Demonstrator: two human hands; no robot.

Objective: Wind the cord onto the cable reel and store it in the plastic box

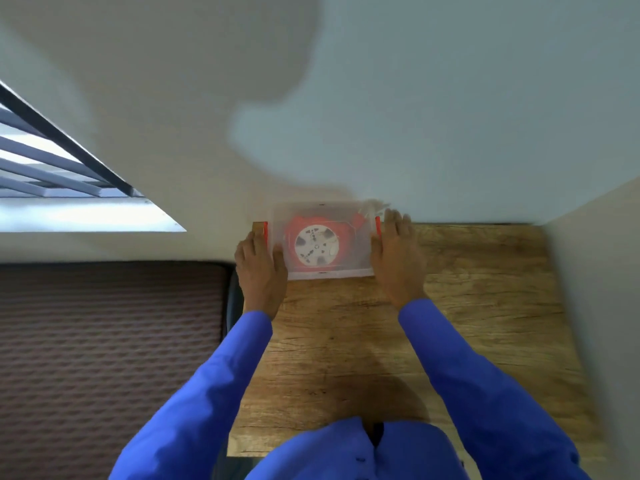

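A clear plastic box [360, 268] with its lid on stands at the far edge of a wooden table, against the wall. Through the lid I see the cable reel [316, 246], a white round face with orange cord wound around it. Red latches sit on the box's left end [265, 233] and right end [378, 225]. My left hand [260, 268] lies against the left end of the box, thumb on the lid. My right hand [396, 254] presses flat against the right end beside the red latch. The picture is blurred.
The wooden table [415, 341] runs from me to the pale wall. A brown patterned mattress [104, 341] lies to the left, below table height. A barred window [52, 157] is at upper left. A wall [595, 289] bounds the table on the right.
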